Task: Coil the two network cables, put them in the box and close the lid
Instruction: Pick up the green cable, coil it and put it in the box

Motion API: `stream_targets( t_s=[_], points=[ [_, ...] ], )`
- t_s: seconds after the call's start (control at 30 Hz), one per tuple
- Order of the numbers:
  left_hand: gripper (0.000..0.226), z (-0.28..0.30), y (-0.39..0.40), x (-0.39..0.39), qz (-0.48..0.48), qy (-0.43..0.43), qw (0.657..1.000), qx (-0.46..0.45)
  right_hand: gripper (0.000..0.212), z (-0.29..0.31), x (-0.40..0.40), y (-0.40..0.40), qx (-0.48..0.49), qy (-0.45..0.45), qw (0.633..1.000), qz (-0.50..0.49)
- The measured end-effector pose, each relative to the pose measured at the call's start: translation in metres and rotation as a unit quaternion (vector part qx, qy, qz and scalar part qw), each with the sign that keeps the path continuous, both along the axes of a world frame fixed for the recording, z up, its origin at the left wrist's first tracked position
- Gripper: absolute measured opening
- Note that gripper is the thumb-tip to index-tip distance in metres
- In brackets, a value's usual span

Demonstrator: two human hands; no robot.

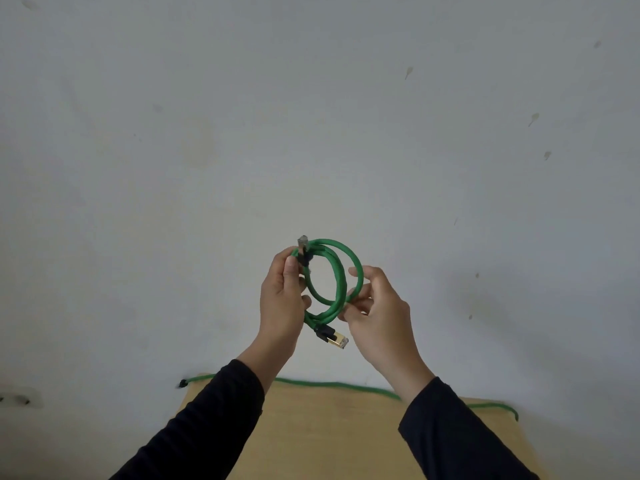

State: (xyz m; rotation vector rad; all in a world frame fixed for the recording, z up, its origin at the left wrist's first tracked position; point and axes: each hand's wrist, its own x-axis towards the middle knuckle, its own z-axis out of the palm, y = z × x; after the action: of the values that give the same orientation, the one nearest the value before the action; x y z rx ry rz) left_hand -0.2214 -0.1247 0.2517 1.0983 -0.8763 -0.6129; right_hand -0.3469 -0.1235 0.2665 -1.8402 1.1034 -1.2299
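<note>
A green network cable (341,271) is wound into a small coil and held up in front of the wall. My left hand (282,306) grips the coil's left side, where one plug (302,242) sticks up. My right hand (379,311) pinches the coil's right side between fingers and thumb. A gold-tipped plug (334,337) hangs below the coil. A second green cable (332,385) lies stretched along the far edge of the tan table (329,438), partly hidden by my sleeves. No box is in view.
A pale grey wall (311,116) fills most of the view right behind the table. A wall socket (20,398) sits low at the left. The second cable's black end (182,383) pokes past the table's left corner.
</note>
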Motion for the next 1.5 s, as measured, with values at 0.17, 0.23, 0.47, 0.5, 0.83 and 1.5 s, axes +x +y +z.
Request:
stream_targets(
  t_s=[0.17, 0.23, 0.47, 0.5, 0.83, 1.5],
  points=[
    [0.029, 0.003, 0.001, 0.005, 0.008, -0.016, 1.000, -0.013, 0.027, 0.005, -0.004, -0.004, 0.097, -0.059, 0.993, 0.039],
    [0.029, 0.003, 0.001, 0.006, 0.010, -0.015, 1.000, -0.011, 0.027, 0.008, -0.008, -0.007, 0.124, -0.068, 0.988, 0.060],
    [0.030, -0.003, 0.006, -0.004, 0.018, -0.102, 0.995, -0.002, 0.030, 0.021, 0.002, 0.005, -0.345, 0.076, 0.930, -0.102],
    [0.029, -0.005, 0.007, -0.007, 0.014, -0.128, 0.992, -0.005, 0.031, 0.020, 0.006, 0.004, -0.355, 0.112, 0.923, -0.095],
    [0.022, -0.017, 0.010, -0.005, 0.001, -0.252, 0.968, -0.007, 0.007, 0.028, -0.001, -0.003, -0.093, -0.078, 0.993, 0.012],
    [0.024, 0.011, -0.015, 0.044, 0.152, 0.076, 0.985, 0.031, 0.016, 0.024, -0.032, 0.017, 0.217, 0.016, 0.933, 0.286]
  ],
)
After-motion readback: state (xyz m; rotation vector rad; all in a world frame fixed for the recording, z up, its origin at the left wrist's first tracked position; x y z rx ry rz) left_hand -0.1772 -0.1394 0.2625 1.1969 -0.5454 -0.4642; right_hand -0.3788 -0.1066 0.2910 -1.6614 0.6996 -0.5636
